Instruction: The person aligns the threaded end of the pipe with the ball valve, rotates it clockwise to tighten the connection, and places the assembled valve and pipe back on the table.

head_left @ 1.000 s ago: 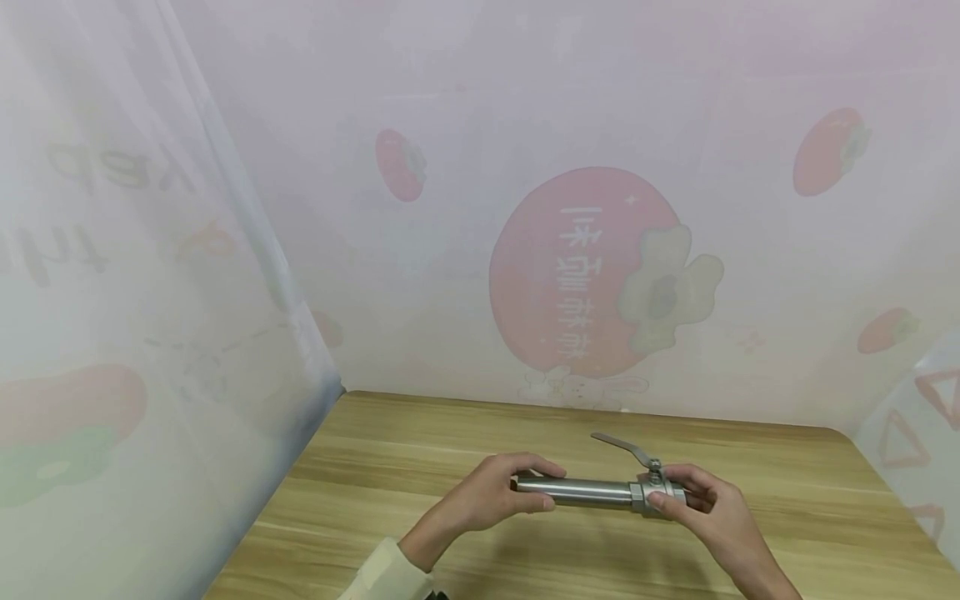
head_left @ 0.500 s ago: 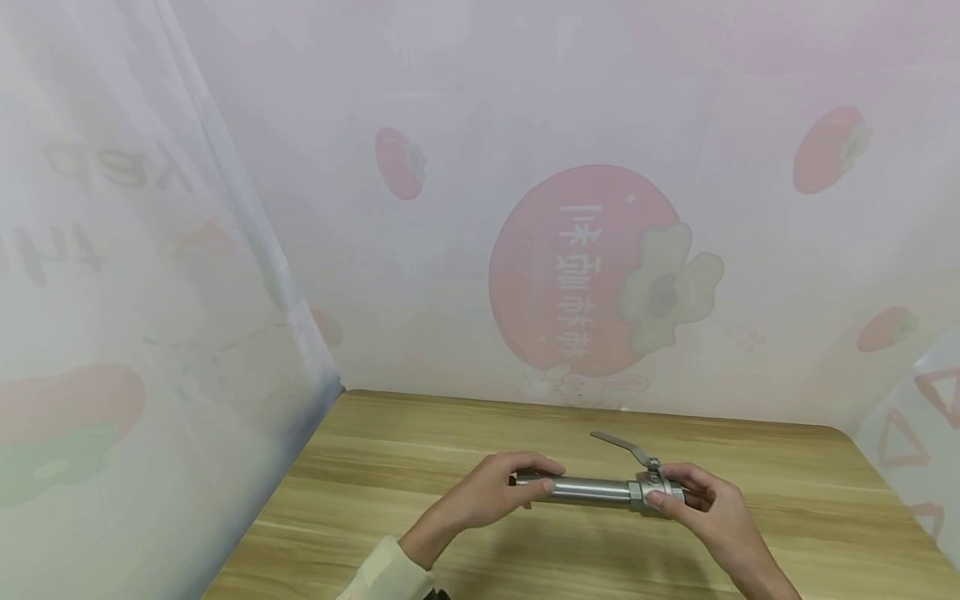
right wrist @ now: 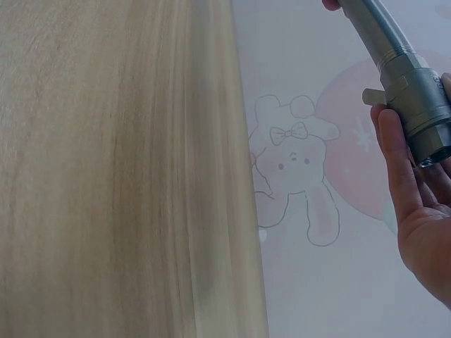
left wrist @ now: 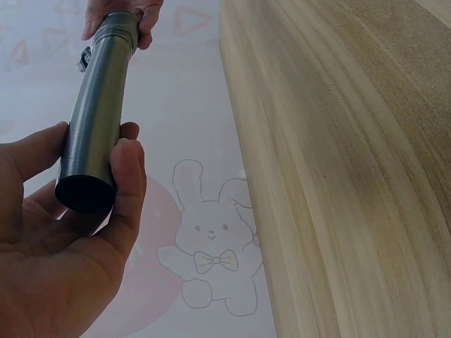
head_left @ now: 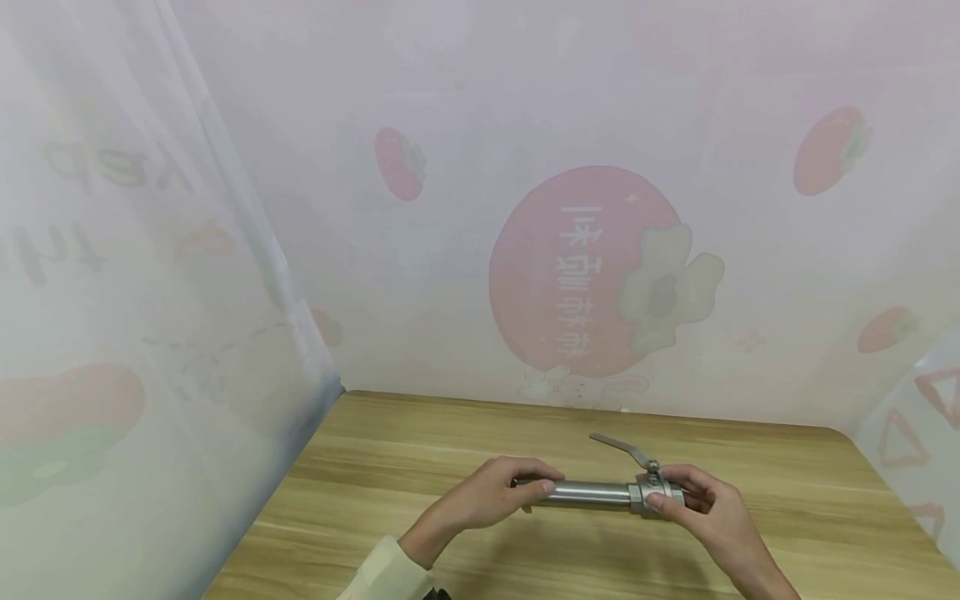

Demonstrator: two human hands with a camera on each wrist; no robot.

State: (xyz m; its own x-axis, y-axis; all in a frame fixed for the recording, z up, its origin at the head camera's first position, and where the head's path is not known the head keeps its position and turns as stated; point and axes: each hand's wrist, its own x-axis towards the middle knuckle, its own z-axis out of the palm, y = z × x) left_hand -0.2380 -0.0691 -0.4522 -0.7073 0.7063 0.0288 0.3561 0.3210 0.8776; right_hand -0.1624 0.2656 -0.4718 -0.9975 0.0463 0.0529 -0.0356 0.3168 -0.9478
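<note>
A shiny metal pipe (head_left: 588, 493) runs roughly level over the wooden table, its right end joined to a ball valve (head_left: 651, 496). The valve's lever handle (head_left: 618, 445) sticks up and points back to the left. My left hand (head_left: 487, 500) holds the pipe near its free end, thumb in front and fingers behind. In the left wrist view the dark end of the pipe (left wrist: 91, 134) faces the camera between thumb and fingers. My right hand (head_left: 712, 512) grips the valve body, thumb at the front. The right wrist view shows the valve's hexagonal end (right wrist: 430, 144) beside the fingers.
The wood-grain table (head_left: 420, 433) spreads beneath both hands. Behind it hangs a pale curtain (head_left: 450, 292) printed with fruit and a rabbit, with further printed sheets at the left (head_left: 112, 292) and right.
My left thumb has shifted up from the lower edge of the pipe onto its front. The right hand keeps its grip on the ball valve.
</note>
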